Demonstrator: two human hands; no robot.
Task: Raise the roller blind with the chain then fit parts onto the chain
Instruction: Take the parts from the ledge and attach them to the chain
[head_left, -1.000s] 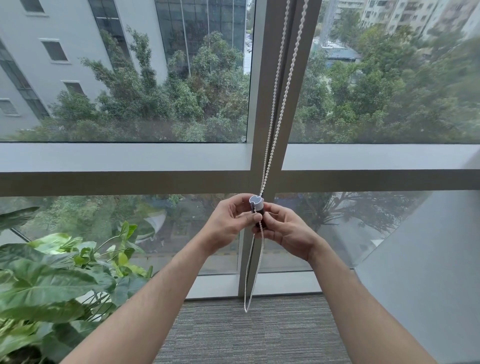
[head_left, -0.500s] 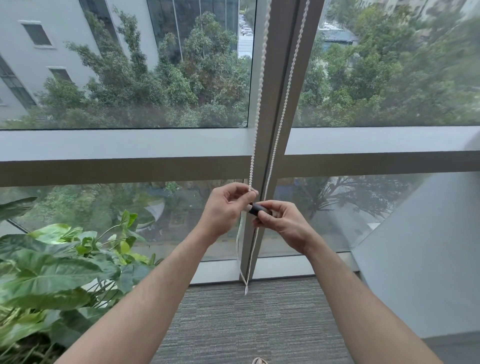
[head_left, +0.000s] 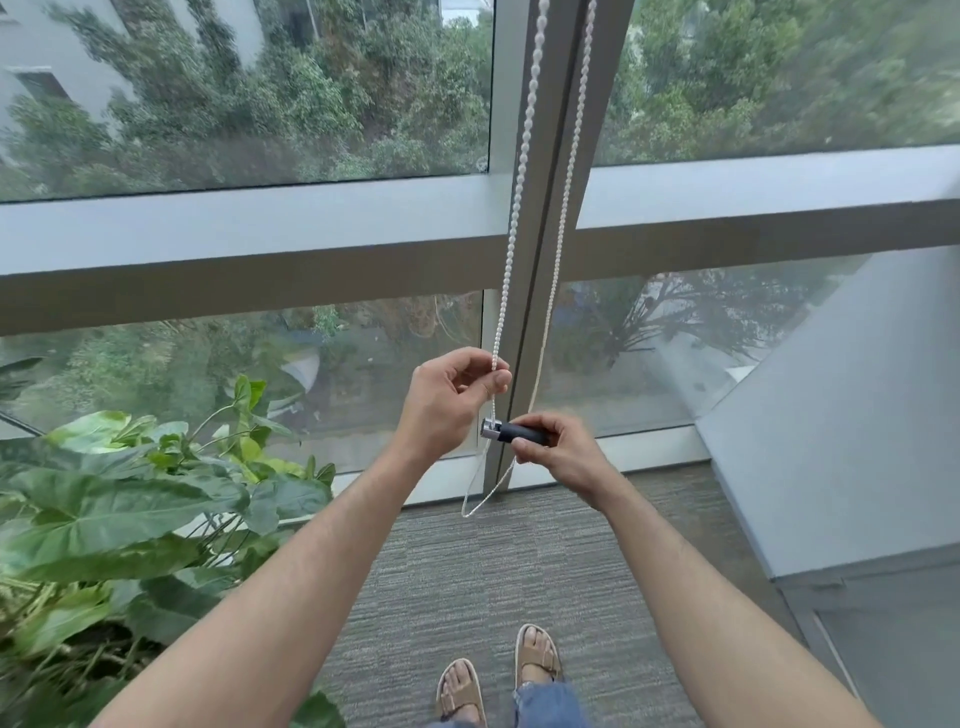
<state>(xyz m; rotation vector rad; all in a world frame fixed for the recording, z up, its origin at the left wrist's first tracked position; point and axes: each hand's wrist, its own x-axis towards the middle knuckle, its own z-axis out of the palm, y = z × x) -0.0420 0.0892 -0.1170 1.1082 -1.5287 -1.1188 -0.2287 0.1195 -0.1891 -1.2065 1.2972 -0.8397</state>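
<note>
Floor-to-ceiling glass is filling the background, with trees and a pale building outside and a grey window frame (head_left: 540, 322) standing upright in the middle. Two strands of white bead chain (head_left: 514, 208) are hanging down in front of that frame and meeting in a loop just above the carpet (head_left: 467, 587). A small dark cylindrical part (head_left: 514, 432) with a silvery end is lying roughly level against the left strand, below the left hand (head_left: 447, 402) and gripped at its right end by the right hand (head_left: 558, 449). The right hand's thumb and fingers are closing around the dark body of the part, while the left hand's fingertips (head_left: 500, 383) are pinching the left strand just above it, the other fingers curled. Both bare forearms are reaching forward from the bottom of the view. A broad-leaved green plant (head_left: 119, 499) is standing to the left, a grey wall to the right, and two sandalled feet (head_left: 498, 675) are showing on the carpet below.
</note>
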